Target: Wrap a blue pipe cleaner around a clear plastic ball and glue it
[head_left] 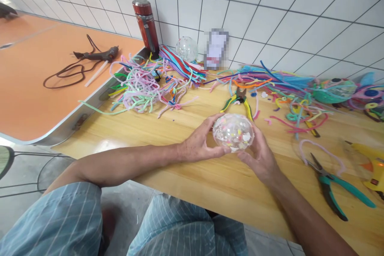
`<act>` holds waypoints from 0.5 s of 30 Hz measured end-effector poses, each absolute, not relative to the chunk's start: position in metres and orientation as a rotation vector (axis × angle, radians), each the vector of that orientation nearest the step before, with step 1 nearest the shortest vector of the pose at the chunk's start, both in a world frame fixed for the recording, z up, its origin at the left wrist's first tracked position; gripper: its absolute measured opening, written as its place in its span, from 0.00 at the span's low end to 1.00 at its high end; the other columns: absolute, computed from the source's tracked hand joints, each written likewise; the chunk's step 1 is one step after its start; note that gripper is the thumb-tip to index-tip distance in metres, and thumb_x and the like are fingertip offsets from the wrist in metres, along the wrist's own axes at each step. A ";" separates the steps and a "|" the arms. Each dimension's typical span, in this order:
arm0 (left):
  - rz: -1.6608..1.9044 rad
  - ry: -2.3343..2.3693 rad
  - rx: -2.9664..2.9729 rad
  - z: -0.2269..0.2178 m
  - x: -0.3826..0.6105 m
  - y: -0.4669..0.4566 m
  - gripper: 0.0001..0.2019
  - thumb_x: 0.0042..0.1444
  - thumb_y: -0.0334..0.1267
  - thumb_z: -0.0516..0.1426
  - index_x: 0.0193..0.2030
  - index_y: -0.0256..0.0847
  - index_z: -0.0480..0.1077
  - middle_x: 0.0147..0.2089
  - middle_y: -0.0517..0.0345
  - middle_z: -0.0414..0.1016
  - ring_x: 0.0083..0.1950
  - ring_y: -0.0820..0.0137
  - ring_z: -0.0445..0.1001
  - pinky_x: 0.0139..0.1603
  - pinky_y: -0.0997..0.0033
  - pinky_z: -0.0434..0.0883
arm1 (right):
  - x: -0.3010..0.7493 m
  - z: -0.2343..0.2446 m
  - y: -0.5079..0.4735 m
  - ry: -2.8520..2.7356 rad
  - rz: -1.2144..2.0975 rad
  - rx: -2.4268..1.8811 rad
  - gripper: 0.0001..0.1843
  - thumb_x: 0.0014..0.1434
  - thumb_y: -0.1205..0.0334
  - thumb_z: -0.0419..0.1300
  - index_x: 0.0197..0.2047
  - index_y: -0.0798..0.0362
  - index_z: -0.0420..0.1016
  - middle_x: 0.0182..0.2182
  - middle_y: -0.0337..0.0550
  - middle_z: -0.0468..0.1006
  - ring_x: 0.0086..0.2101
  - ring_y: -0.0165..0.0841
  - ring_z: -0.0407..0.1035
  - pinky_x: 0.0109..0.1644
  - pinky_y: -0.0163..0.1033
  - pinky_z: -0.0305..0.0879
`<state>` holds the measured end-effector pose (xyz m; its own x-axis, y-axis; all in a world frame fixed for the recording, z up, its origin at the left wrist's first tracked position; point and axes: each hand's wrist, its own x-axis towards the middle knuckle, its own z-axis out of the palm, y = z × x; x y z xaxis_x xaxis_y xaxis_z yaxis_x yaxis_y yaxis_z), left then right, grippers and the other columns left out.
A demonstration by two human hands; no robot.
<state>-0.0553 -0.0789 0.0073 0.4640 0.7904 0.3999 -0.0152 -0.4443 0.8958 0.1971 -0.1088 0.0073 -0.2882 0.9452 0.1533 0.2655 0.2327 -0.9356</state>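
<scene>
A clear ball with colored flecks (233, 132) is held between my two hands above the wooden table. My left hand (202, 140) grips its left side, thumb along the bottom. From the right, my right hand (262, 156) closes on it, thumb under the near edge. Just behind the ball lie pliers with yellow and green handles (248, 109), partly hidden by it. Teal-handled long-nose pliers (328, 178) rest open to the right of my right hand. A lilac pipe cleaner (325, 150) curves beside their tips.
Tangled pipe cleaners (141, 88) heap at the left, with a striped bundle (181, 64) behind. A second clear ball (187, 49), a red thermos (147, 28) and a blurred phone (216, 48) stand by the wall. A yellow glue gun (376, 166) lies right; a dark one (102, 55) lies on the orange table.
</scene>
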 end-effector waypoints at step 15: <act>1.018 0.587 1.538 -0.004 -0.060 -0.070 0.47 0.62 0.57 0.67 0.80 0.47 0.51 0.81 0.39 0.58 0.81 0.46 0.61 0.81 0.39 0.62 | 0.198 0.016 -0.106 -1.608 1.122 -1.131 0.40 0.66 0.39 0.67 0.75 0.40 0.64 0.74 0.49 0.72 0.67 0.48 0.73 0.69 0.56 0.72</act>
